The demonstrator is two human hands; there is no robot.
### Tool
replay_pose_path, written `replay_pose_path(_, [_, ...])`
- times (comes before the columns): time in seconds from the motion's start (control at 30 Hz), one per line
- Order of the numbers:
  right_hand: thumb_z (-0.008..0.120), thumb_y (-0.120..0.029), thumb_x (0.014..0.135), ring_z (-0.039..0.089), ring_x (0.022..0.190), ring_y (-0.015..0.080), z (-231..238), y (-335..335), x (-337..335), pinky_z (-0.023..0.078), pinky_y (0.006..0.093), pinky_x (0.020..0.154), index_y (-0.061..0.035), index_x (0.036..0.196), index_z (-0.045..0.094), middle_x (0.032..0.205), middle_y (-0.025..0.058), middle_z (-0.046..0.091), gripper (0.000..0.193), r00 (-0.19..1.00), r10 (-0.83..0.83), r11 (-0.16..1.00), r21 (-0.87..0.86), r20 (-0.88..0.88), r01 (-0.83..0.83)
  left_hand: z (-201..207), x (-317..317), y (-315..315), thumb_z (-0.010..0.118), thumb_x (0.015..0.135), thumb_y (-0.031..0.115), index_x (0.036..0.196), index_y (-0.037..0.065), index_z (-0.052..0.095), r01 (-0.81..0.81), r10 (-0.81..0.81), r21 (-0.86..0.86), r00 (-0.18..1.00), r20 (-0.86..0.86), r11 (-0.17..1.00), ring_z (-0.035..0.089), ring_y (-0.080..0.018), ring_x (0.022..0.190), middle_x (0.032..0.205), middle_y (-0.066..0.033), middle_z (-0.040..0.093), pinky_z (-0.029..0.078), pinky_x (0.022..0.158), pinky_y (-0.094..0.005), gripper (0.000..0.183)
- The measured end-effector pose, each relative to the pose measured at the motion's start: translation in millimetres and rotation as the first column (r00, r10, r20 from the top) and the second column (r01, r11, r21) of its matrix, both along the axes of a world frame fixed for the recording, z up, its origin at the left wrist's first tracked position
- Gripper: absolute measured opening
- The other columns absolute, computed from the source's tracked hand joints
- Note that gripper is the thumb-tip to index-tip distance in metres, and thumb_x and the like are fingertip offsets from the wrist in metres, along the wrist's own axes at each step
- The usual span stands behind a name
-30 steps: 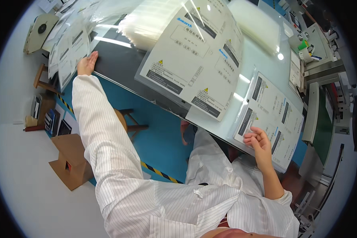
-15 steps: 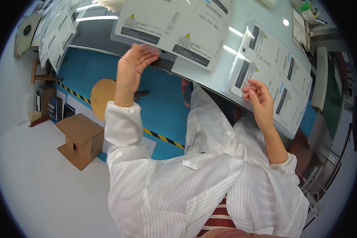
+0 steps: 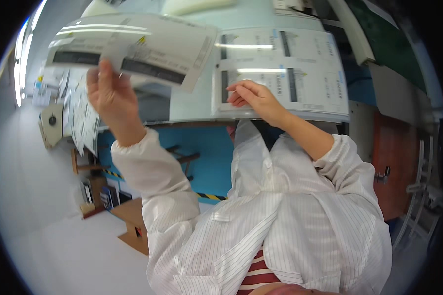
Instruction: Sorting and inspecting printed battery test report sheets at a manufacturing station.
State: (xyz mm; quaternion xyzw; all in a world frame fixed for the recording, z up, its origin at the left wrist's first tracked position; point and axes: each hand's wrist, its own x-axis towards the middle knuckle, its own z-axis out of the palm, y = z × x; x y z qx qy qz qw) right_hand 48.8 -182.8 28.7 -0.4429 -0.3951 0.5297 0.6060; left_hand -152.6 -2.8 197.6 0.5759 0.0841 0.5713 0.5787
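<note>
Since half a second ago: left hand (image 3: 114, 96) up and over toward the upper left, sheet (image 3: 133, 49) lifted clear of the table (image 3: 192, 105) with it; right hand (image 3: 255, 98) hardly shifted, at the stack (image 3: 280, 73) as before.

Left hand now: raised, back of the hand toward the camera, fingers (image 3: 106, 73) curled up behind the sheet's lower edge, thumb side hidden, so a pinch grip on the sheet, exact finger spread not visible. Sheet: white, glossy, with dark bars and a small yellow triangle mark, held roughly flat and tilted, up in the air above the table's near left part, well apart from the stack.

Right hand now: resting on the near left corner of the stack, fingers loosely bent, tips (image 3: 234, 96) pressed on the top page, nothing clasped. Stack: white printed pages of the same kind, lying flat on the pale table at its near edge, just right of centre.

Around: more sheets (image 3: 83, 120) hanging off the table's far left end; wooden stool (image 3: 179, 157) under the table against a blue floor; yellow-black floor stripe (image 3: 209, 196); cardboard box (image 3: 133, 228) on the pale floor at lower left; white striped coat sleeves (image 3: 152, 172) on both arms.
</note>
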Motion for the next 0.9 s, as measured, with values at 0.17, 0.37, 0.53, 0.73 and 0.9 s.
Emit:
replay_pose_path(0.17, [0.027, -0.054, 0.1, 0.06, 0.111, 0.0315, 47.5, -54.2, 54.4, 0.049, 0.0462, 0.095, -0.0001, 0.131, 0.048, 0.121, 0.0173, 0.061, 0.065, 0.599, 0.073, 0.996, 0.022, -0.797, -0.092, 25.1, 16.9, -49.5, 0.042, 0.102, 0.013, 0.125, 0.001, 0.054, 0.413, -0.388, -0.182, 0.908, 0.16, 0.892, 0.06, -0.0219, 0.112, 0.125, -0.0157, 0.06, 0.049, 0.097, -0.0361, 0.028])
replay_pose_path(0.37, [0.046, -0.038, 0.099, 0.062, 0.11, 0.0249, 25.2, -147.8, 115.0, 0.053, 0.0386, 0.091, 0.002, 0.132, 0.048, 0.123, 0.0143, 0.061, 0.052, 0.468, -0.328, 0.875, -0.078, -0.821, 0.477, -36.4, 45.2, -20.4, 0.046, 0.101, 0.012, 0.12, 0.002, 0.056, 0.461, -0.522, -0.323, 0.843, -0.131, 0.826, 0.062, -0.0186, 0.103, 0.116, -0.0134, 0.064, 0.051, 0.088, -0.0296, 0.024])
replay_pose_path(0.53, [0.064, -0.014, 0.09, 0.068, 0.091, 0.0186, -0.4, -193.4, 130.7, 0.059, 0.029, 0.074, 0.0042, 0.117, 0.059, 0.108, 0.0129, 0.067, 0.032, 0.688, -0.701, 0.713, -0.186, -0.189, 0.676, -139.2, 89.0, 16.4, 0.063, 0.093, 0.013, 0.099, 0.005, 0.061, 0.188, -0.516, -0.583, 0.716, -0.469, 0.791, 0.054, -0.0053, 0.071, 0.083, 0.0028, 0.061, 0.046, 0.065, -0.0203, 0.01])
replay_pose_path(0.73, [0.063, -0.014, 0.091, 0.068, 0.068, 0.0157, -1.4, -194.9, 123.8, 0.058, 0.0251, 0.062, 0.0073, 0.11, 0.054, 0.088, 0.0169, 0.066, 0.03, 0.715, -0.699, 0.685, -0.303, -0.018, 0.662, -181.5, 112.7, 34.4, 0.067, 0.091, 0.017, 0.094, 0.005, 0.062, -0.073, -0.408, -0.568, 0.623, -0.668, 0.82, 0.051, -0.003, 0.064, 0.078, 0.0037, 0.059, 0.044, 0.057, -0.018, 0.013])
replay_pose_path(0.9, [0.063, -0.01, 0.091, 0.067, 0.063, 0.013, -3.6, -199.5, 123.9, 0.056, 0.0222, 0.056, 0.0087, 0.116, 0.05, 0.085, 0.0144, 0.067, 0.033, 0.714, -0.691, 0.655, -0.317, 0.115, 0.686, -172.3, 118.0, 36.1, 0.07, 0.088, 0.022, 0.086, 0.005, 0.061, -0.094, -0.338, -0.442, 0.51, -0.791, 0.892, 0.049, -0.0036, 0.057, 0.069, 0.004, 0.054, 0.042, 0.051, -0.0184, 0.019])
